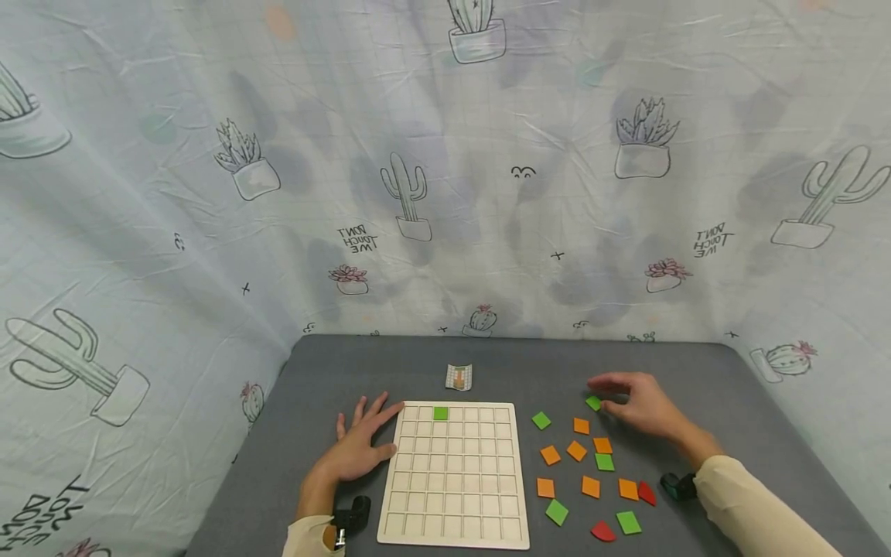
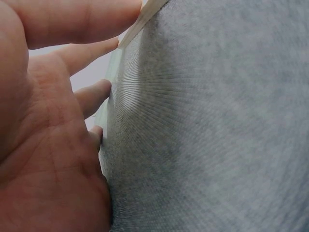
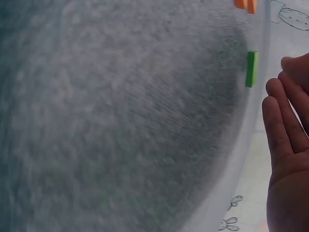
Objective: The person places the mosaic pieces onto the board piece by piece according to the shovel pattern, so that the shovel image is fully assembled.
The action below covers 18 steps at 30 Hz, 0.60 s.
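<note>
A pale gridded board [image 1: 452, 540] lies on the grey table, with one green square tile [image 1: 441, 414] in its top row. My left hand [image 1: 356, 449] rests at the board's left edge, fingers spread; the thumb and index fingertip touch or nearly touch the rim. In the left wrist view, the left palm [image 2: 53, 140] faces the camera, holding nothing. My right hand [image 1: 643, 406] hovers around a loose green tile [image 1: 593, 403], thumb and fingers apart. In the right wrist view that green tile [image 3: 252, 69] lies on the table, just clear of the fingertips.
Right of the board lie several orange tiles [image 1: 581, 426], more green tiles [image 1: 557, 512] and two red rounded pieces [image 1: 603, 531]. A small printed card [image 1: 459, 377] lies beyond the board. A cactus-patterned curtain [image 1: 445, 193] hangs behind the table [image 1: 376, 363].
</note>
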Tool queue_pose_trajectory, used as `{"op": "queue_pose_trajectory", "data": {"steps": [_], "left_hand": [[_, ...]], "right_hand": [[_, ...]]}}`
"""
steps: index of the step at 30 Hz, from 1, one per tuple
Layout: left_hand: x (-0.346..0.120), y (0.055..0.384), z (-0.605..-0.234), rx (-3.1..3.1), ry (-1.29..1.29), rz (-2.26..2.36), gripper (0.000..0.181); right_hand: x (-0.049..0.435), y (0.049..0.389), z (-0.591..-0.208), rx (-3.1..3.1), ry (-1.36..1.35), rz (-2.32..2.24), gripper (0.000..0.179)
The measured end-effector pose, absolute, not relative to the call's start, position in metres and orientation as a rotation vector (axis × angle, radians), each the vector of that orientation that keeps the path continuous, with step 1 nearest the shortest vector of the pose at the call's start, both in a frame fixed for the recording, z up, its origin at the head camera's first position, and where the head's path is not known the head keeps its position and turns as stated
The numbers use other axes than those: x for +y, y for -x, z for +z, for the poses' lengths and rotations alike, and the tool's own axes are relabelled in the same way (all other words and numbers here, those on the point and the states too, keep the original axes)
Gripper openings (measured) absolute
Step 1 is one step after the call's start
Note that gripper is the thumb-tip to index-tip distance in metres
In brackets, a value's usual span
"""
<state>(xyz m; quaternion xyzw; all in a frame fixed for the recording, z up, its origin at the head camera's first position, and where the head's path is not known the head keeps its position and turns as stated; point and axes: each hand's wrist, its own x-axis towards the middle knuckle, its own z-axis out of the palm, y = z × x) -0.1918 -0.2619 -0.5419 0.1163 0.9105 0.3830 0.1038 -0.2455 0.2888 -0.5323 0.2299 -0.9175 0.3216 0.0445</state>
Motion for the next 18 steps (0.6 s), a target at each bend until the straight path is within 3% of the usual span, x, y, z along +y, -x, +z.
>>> {"op": "queue_pose_trajectory", "data": {"steps": [18], "left_hand": [[-0.2626, 0.1926, -0.5418, 2.679, -0.345, 1.130, 0.075]], "right_hand": [[0.2928, 0.2414, -0.5407, -2.832, -0.684, 0.945, 0.042]]}}
